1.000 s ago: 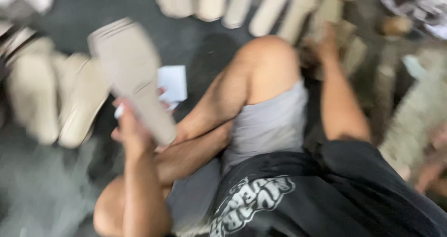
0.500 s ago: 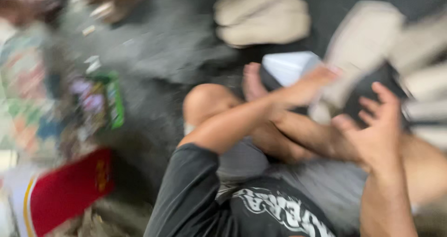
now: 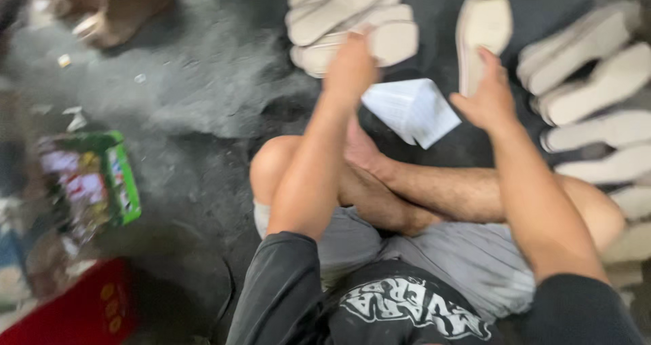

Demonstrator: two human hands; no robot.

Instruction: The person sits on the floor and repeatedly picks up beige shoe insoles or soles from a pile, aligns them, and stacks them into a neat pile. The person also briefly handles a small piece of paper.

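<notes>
Red container (image 3: 74, 311) at the floor's near left corner, blurred; kind cannot be told. Green-edged printed packet (image 3: 102, 182) just beyond it, lying flat on the dark floor (image 3: 203, 94). Brown object (image 3: 115, 6) at the far left, too smeared to name. Stack of pale beige shoe soles (image 3: 346, 9), far centre, lying flat and overlapping; the left hand (image 3: 349, 70) rests its fingers on the stack's near edge, curled down onto a sole, though blur hides whether they have closed around it. White folded paper (image 3: 410, 111) on the floor between the two hands, just past the crossed bare legs. Single beige sole (image 3: 481, 36), held up on edge by the right hand (image 3: 488, 97); fingers wrapped around its near end, thumb on the left side, long axis running away from the person. This sole lies directly beyond the right hand and well apart from the left, so the right hand is the nearer one. Surface matte, cream, rounded at the far tip. Further soles (image 3: 590, 67) in rows at the far right, side by side on the floor.
</notes>
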